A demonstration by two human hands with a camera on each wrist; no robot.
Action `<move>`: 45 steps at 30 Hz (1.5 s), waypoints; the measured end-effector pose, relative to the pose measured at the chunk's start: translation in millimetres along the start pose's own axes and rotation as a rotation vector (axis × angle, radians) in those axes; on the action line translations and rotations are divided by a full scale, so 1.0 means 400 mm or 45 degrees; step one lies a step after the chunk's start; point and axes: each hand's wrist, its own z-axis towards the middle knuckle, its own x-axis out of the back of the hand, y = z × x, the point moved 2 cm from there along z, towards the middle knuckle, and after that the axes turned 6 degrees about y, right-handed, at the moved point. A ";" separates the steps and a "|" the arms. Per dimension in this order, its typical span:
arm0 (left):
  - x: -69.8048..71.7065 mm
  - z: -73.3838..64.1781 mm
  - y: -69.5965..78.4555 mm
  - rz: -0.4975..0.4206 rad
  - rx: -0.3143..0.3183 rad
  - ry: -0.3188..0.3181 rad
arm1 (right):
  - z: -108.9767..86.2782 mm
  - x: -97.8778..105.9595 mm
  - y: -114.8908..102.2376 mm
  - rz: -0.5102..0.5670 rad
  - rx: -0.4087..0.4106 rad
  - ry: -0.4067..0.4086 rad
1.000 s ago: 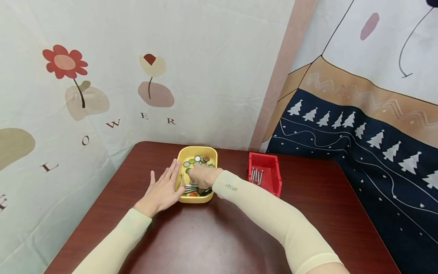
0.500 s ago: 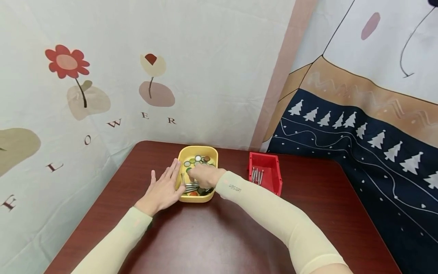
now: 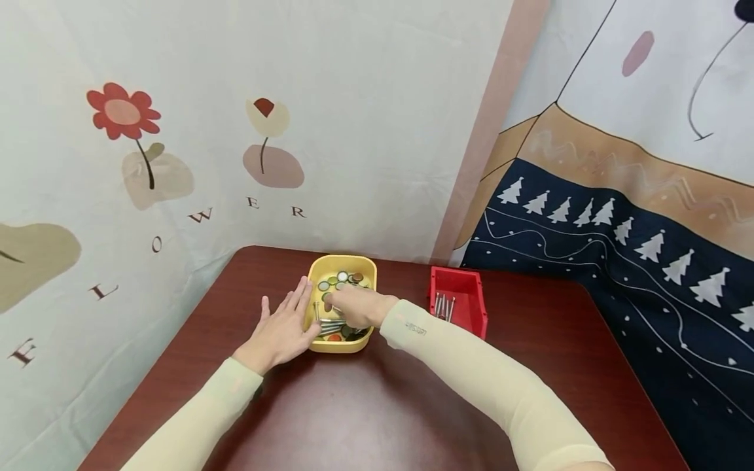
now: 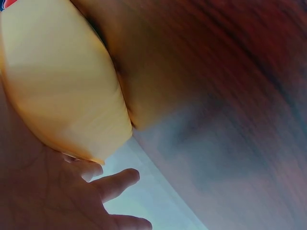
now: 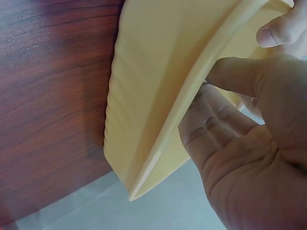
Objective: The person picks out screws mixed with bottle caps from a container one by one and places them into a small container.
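**Yellow bin (image 3: 338, 348) steadied as fingers search its contents**

The left hand (image 3: 281, 333) lies along the bin's left wall, fingers straight and spread. The right hand (image 3: 358, 306) dips inside among metal pins (image 3: 332, 323) and round discs (image 3: 343, 277), fingers bent; the rim hides their tips in the right wrist view, so whether they hold anything cannot be told. The bin sits toward the far edge of the dark wood table (image 3: 353, 409), left of a red tray (image 3: 484, 317) with a few more pins (image 3: 444, 307). Over the past second the right hand has shifted only slightly and the left has stayed put, suggesting that picking through the pieces is unfinished.
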 end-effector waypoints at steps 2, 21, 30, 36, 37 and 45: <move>-0.004 -0.002 0.001 -0.002 -0.004 -0.004 | -0.003 -0.003 0.001 0.017 -0.005 0.013; -0.001 0.011 -0.001 0.003 0.010 0.006 | -0.020 0.021 0.021 0.147 0.005 0.136; -0.007 0.009 -0.006 -0.004 0.018 0.001 | -0.035 0.016 0.028 0.157 -0.002 0.235; -0.008 0.006 -0.005 -0.002 0.017 0.013 | -0.054 0.030 0.029 0.178 -0.039 0.282; -0.008 0.006 -0.004 0.000 0.018 0.011 | -0.056 0.032 0.030 0.177 -0.050 0.286; -0.006 0.008 -0.004 -0.009 0.018 0.018 | -0.076 0.039 0.053 0.256 -0.138 0.288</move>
